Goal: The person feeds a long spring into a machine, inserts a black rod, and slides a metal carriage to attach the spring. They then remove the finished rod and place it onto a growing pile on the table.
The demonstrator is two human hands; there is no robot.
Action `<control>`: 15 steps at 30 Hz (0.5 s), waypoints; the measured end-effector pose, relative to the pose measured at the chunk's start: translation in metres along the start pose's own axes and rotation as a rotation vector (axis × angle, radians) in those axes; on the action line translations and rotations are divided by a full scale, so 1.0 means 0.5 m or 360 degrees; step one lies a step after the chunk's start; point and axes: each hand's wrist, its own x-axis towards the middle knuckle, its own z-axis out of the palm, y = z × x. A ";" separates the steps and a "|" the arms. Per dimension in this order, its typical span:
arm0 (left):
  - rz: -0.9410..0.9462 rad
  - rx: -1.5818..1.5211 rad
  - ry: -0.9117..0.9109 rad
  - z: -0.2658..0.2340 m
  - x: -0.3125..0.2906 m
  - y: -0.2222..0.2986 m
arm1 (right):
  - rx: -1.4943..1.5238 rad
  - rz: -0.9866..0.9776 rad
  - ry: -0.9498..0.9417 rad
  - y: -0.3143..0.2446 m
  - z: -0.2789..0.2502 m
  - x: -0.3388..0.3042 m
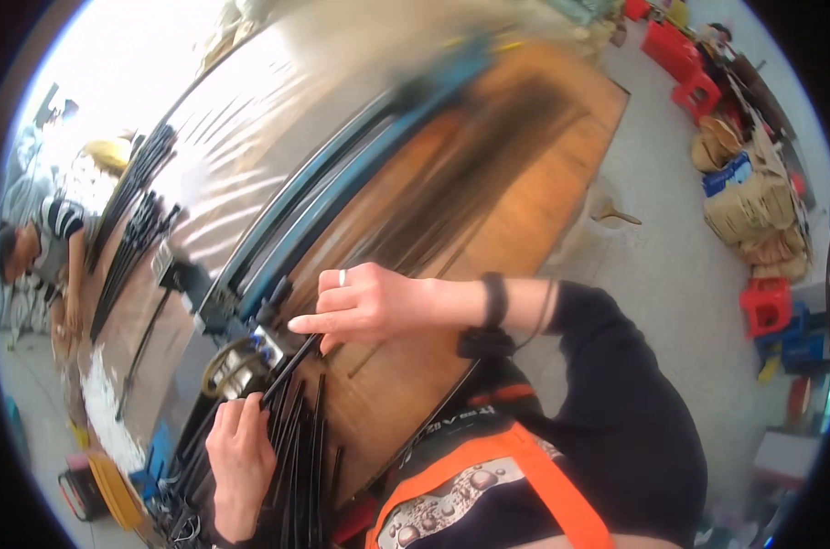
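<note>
A thin black rod (292, 370) runs at a slant between my two hands, in front of a small metal clamp fixture (267, 348). My left hand (241, 453) is closed around the rod's lower end. At its upper end my right hand (369, 306), with a ring on one finger, has its fingers bent around the rod and the index finger pointing at the fixture. The fixture sits at the near end of a long blue rail machine (342, 197). More black rods (305, 448) lie bundled beside my left hand.
A wooden tabletop (534, 210) carries a blurred pile of long dark rods (460, 174). Black parts (140, 229) lie on the far-left surface, where another person (49, 242) bends over. Red stools (765, 306) and cardboard (749, 206) stand at the right.
</note>
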 end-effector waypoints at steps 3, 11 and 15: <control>0.0110 0.0047 -0.0006 -0.026 0.067 -0.012 | 0.0071 0.0175 0.0217 0.032 -0.045 -0.021; 0.0163 0.0302 -0.0126 -0.018 0.248 0.006 | 0.0012 0.1022 -0.0099 0.091 -0.169 -0.058; 0.0316 0.0335 0.0018 0.004 0.300 -0.011 | -0.0420 0.1020 -0.0360 0.217 -0.241 -0.121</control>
